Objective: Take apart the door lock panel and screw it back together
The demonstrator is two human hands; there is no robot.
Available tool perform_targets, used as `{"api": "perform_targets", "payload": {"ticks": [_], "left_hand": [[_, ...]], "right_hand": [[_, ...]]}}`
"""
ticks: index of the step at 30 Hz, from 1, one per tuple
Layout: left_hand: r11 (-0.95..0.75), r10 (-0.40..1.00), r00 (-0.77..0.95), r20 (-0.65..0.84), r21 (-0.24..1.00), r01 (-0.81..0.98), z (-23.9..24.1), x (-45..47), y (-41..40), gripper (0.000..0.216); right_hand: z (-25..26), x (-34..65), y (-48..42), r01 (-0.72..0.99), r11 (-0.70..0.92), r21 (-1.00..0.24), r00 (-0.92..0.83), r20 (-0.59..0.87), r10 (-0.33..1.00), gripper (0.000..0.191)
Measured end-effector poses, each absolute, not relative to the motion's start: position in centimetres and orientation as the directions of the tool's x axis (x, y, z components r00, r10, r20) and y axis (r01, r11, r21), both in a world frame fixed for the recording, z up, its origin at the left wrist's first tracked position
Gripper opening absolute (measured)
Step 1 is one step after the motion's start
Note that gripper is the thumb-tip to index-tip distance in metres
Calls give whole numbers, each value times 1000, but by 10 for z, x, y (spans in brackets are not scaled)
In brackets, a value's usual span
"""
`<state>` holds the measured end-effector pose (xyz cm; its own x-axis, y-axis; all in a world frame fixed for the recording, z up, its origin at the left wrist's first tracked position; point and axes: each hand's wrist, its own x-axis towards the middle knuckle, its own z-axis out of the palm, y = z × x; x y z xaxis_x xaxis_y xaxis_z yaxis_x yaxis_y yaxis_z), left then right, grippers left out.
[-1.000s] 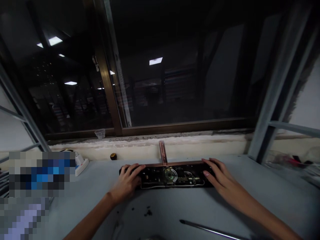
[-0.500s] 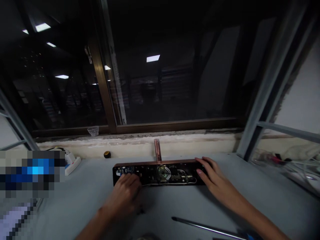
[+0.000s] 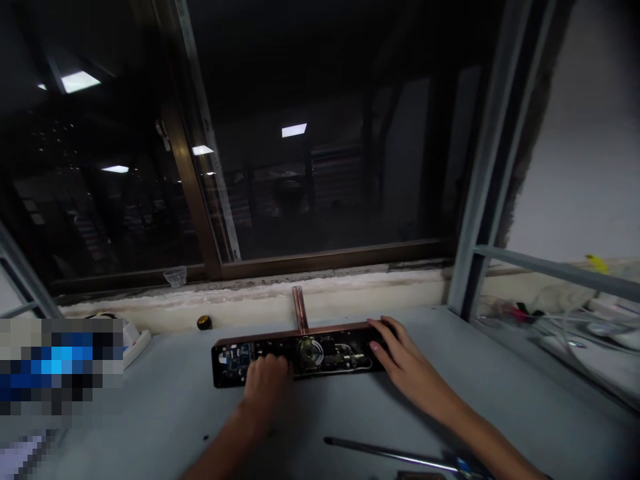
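Observation:
A long door lock panel (image 3: 287, 346) with a copper-coloured rim lies on the grey table, its inner side facing me. A copper-coloured handle (image 3: 299, 310) sticks out behind it. Inside are a blue circuit board (image 3: 236, 359) at the left, a round mechanism (image 3: 311, 352) near the middle and a white wire. My right hand (image 3: 397, 350) grips the panel's right end, fingers over the top edge. My left hand (image 3: 268, 380) is closed at the panel, just right of the circuit board; its fingertips and anything in them are hidden.
A screwdriver (image 3: 390, 455) lies in front of the panel, its handle by my right forearm. Behind stand a small black-and-gold knob (image 3: 204, 323) and a white power strip (image 3: 137, 348). Cables (image 3: 560, 327) lie at the right beyond the metal frame (image 3: 475, 267).
My left hand has shifted right along the panel, off the circuit board, which now shows. My right hand keeps its grip on the right end. The camera view has turned slightly.

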<state>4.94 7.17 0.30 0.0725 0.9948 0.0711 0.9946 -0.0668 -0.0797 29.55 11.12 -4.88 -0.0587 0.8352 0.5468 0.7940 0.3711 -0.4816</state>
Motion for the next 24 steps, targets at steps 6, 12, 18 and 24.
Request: {"api": "perform_targets", "payload": {"ticks": [6,12,18,24], "left_hand": [[-181,940,223,258,-175,968,-10,38,67,28],[-317,604,404,687,-258,913,-29,27,75,19],[-394,550,378,745,-167,904,-30,26,77,23],[-362,642,400,654,-201,910,-24,28,72,22]], "right_hand": [[-50,296,112,799,390,-458,-79,564,822,40],[-50,296,112,798,387,-462,-86,549,832,41],[-52,297,112,803,394,-447,-90,562,822,40],[-48,298,110,803,388,-452,-90,552,829,39]]}}
